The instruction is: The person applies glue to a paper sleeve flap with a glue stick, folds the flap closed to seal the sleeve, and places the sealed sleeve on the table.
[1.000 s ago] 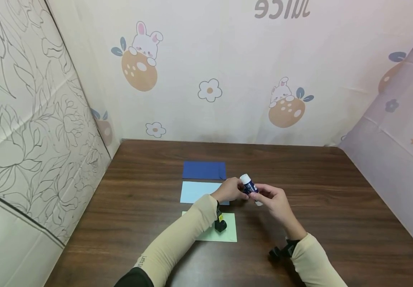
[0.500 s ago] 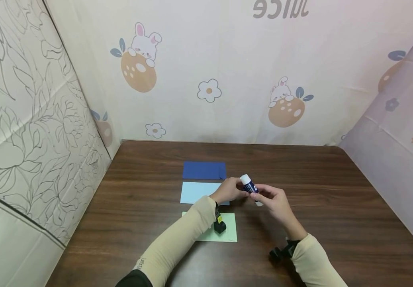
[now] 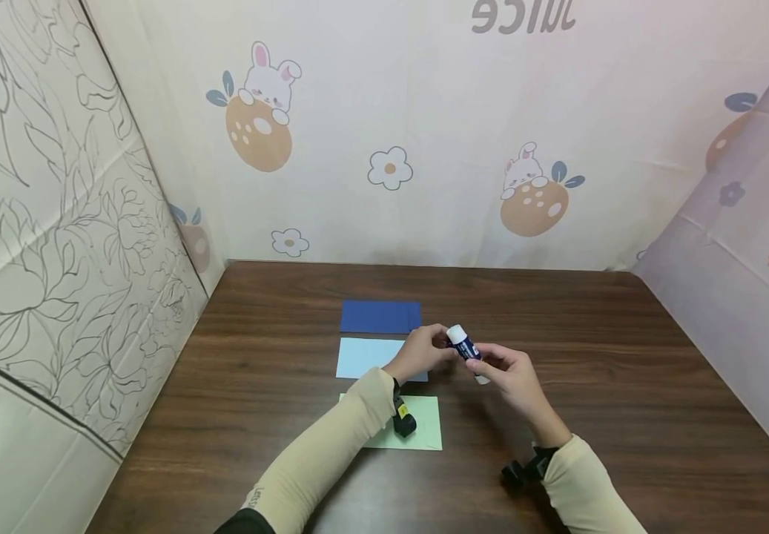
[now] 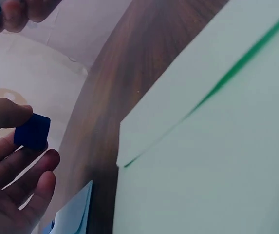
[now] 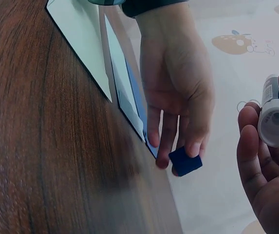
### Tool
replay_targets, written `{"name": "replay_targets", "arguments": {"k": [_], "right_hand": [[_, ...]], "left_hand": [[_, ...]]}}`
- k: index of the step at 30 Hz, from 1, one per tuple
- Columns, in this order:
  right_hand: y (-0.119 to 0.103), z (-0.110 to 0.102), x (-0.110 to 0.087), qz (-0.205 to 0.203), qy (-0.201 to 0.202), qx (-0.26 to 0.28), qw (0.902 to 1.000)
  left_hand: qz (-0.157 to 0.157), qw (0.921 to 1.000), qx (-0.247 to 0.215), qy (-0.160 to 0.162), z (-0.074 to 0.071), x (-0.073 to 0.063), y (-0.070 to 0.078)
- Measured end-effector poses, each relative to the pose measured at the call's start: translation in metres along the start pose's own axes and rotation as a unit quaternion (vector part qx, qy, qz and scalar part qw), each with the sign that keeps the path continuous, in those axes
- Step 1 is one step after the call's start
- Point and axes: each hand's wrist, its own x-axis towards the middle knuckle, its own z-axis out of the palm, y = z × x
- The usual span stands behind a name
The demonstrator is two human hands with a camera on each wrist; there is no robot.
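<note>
My right hand (image 3: 507, 371) grips a glue stick (image 3: 463, 342) with a white end and a dark blue label, tilted above the table. In the right wrist view the white base of the glue stick (image 5: 276, 122) faces the camera. Just left of it, my left hand (image 3: 422, 350) pinches a small dark blue cap (image 4: 32, 131) between thumb and fingers, apart from the stick. Below my left wrist lies a light green envelope (image 3: 424, 424). Its flap edge shows large in the left wrist view. A light blue envelope (image 3: 364, 357) is partly hidden under my left hand.
Behind the light blue one lies a dark blue envelope (image 3: 377, 317), lined up in the same column. All three are on the brown wooden table (image 3: 591, 356). Printed cloth walls (image 3: 391, 222) stand at the back and both sides.
My left hand has drawn slightly up and left from the glue stick, with the blue cap between its fingers. The right hand and the envelopes have stayed put.
</note>
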Motion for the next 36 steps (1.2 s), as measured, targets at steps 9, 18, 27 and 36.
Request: {"name": "replay_targets", "arguments": {"k": [9,18,27,36], "right_hand": [[-0.001,0.002,0.001,0.001,-0.003,0.002,1.0000],[0.001,0.002,-0.001,0.008,0.000,-0.010,0.9999],[0.001,0.005,-0.001,0.020,-0.005,-0.020,0.9996],[0.001,0.008,0.001,0.021,-0.015,-0.011,0.9996]], "left_hand": [[0.020,0.9994,-0.025,0.013,-0.010,-0.007,-0.001],[0.023,0.9981,-0.052,0.024,-0.014,-0.017,0.000],[0.030,0.9964,-0.073,0.032,-0.028,-0.032,0.003],[0.054,0.9946,-0.083,0.029,-0.040,-0.047,0.006]]}}
